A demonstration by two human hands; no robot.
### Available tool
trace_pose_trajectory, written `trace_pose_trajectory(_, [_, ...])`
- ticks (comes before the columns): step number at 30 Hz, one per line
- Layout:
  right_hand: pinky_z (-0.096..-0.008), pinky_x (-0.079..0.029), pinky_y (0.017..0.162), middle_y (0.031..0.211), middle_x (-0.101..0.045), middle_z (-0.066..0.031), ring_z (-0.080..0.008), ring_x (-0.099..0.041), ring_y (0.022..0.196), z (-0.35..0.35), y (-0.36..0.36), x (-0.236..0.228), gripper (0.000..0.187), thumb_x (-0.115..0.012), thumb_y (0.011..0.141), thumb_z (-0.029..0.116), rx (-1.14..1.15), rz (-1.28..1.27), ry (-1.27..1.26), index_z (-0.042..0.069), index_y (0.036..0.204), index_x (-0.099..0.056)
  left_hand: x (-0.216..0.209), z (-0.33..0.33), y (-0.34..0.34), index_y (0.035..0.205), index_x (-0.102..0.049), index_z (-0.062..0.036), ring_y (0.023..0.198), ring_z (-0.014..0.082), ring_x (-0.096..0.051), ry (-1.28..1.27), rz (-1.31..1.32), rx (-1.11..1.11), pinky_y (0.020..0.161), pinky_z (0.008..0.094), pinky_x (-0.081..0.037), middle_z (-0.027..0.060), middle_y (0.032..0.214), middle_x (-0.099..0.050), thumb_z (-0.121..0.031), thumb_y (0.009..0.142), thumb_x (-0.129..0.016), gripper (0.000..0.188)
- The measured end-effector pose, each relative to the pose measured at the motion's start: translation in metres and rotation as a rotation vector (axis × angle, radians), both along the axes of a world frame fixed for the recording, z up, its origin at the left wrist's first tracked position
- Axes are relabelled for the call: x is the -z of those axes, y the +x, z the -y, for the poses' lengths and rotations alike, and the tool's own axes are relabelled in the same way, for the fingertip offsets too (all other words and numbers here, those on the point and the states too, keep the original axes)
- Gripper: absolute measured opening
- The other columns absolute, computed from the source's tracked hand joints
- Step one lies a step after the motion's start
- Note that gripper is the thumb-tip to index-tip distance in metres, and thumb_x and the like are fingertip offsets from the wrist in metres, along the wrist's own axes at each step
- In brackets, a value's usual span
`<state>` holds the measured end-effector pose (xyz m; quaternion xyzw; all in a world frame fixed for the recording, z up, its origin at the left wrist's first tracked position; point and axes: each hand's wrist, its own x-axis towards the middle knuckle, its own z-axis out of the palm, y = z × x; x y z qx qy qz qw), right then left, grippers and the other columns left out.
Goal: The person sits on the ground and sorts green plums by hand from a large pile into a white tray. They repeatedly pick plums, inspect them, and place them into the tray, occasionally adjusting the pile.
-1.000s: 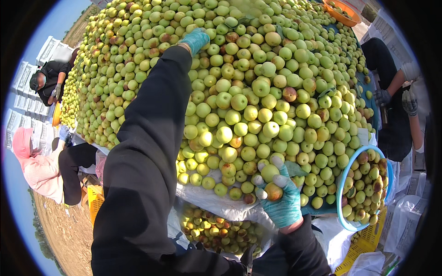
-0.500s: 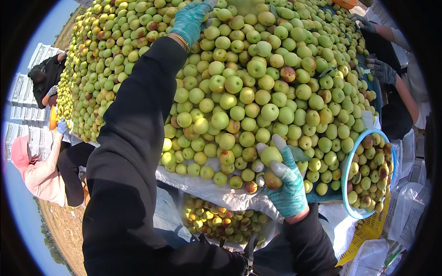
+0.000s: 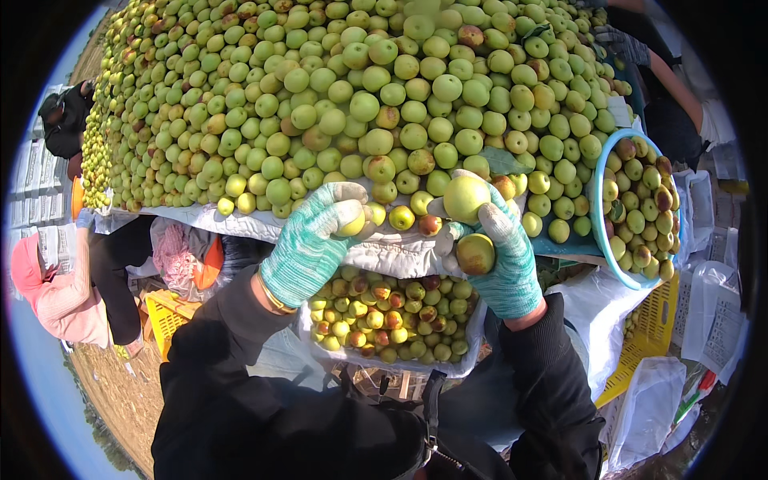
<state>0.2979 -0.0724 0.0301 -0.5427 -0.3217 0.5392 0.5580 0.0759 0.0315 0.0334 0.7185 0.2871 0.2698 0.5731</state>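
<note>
A big heap of green jujubes [image 3: 320, 104], some blotched reddish brown, slopes toward me over a pale cloth [image 3: 392, 254]. My left hand [image 3: 308, 244], in a teal knit glove with greyish fingertips, pinches a yellow-green jujube [image 3: 352, 223] at the heap's front edge. My right hand [image 3: 506, 272], gloved alike, is closed on two jujubes: a large pale green one [image 3: 466, 199] between the fingertips and a brown-blotched one [image 3: 475, 254] lower against the palm. Below and between my hands stands a white-lined crate [image 3: 472, 352] of yellowish and red-brown jujubes.
At the right edge, a light blue basket [image 3: 600, 208] holds browner jujubes. Yellow crates [image 3: 640, 344] and white plastic wrapping [image 3: 588, 320] lie below it. A person in pink [image 3: 76, 296] and one in black [image 3: 68, 120] sit at left; another person's gloved hand [image 3: 624, 44] reaches in at upper right.
My left hand has come back from far up the heap to its front edge and now holds a jujube. My right hand keeps its two jujubes. The view has shifted, showing more of the lower crate.
</note>
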Motion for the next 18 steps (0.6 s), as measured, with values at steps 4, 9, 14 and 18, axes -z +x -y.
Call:
trace_pose_trajectory(4, [-0.0314, -0.049, 0.077, 0.114, -0.060, -0.0133, -0.0201, -0.060, 0.095, 0.053, 0.006, 0.006, 0.041, -0.064, 0.085, 0.012, -0.169, -0.028, 0.011, 0.008, 0.124, -0.052, 0.008, 0.065, -0.062, 0.114, -0.051, 0.0008, 0.107, 0.0199, -0.055, -0.814, 0.269, -0.282, 0.102, 0.0312, -0.044, 0.0107, 0.111, -0.053, 0.002, 0.084, -0.054, 0.030])
trace_pose_trajectory(9, [-0.0250, -0.050, 0.071, 0.096, -0.064, -0.0051, -0.0118, -0.060, 0.079, 0.115, 0.012, 0.039, 0.051, -0.077, 0.077, 0.026, -0.213, 0.164, -0.245, -0.002, 0.115, -0.057, 0.055, 0.143, -0.108, 0.120, -0.048, -0.0004, 0.108, 0.0225, -0.058, -0.904, 0.278, -0.534, 0.093, 0.0295, -0.052, 0.0117, 0.116, -0.053, 0.004, 0.086, -0.061, 0.037])
trace_pose_trajectory(14, [-0.0312, -0.052, 0.073, 0.092, -0.068, -0.0134, -0.0213, -0.065, 0.083, 0.159, -0.032, 0.136, 0.048, -0.078, 0.076, 0.031, -0.166, 0.917, -0.370, 0.004, 0.111, -0.060, 0.117, 0.183, -0.116, 0.122, -0.048, -0.0043, 0.095, 0.0154, -0.058, -0.855, -0.196, -0.366, 0.083, 0.0273, -0.051, 0.0071, 0.106, -0.056, -0.004, 0.084, -0.066, 0.043])
trace_pose_trajectory(18, [-0.0381, -0.051, 0.076, 0.093, -0.067, -0.0180, -0.0329, -0.065, 0.085, 0.167, -0.045, 0.173, 0.056, -0.069, 0.077, 0.044, -0.199, 1.365, -0.295, 0.009, 0.120, -0.061, 0.129, 0.194, -0.123, 0.122, -0.049, -0.0060, 0.092, 0.0148, -0.056, -0.767, -0.423, -0.159, 0.080, 0.0273, -0.050, 0.0065, 0.103, -0.056, -0.006, 0.081, -0.068, 0.045])
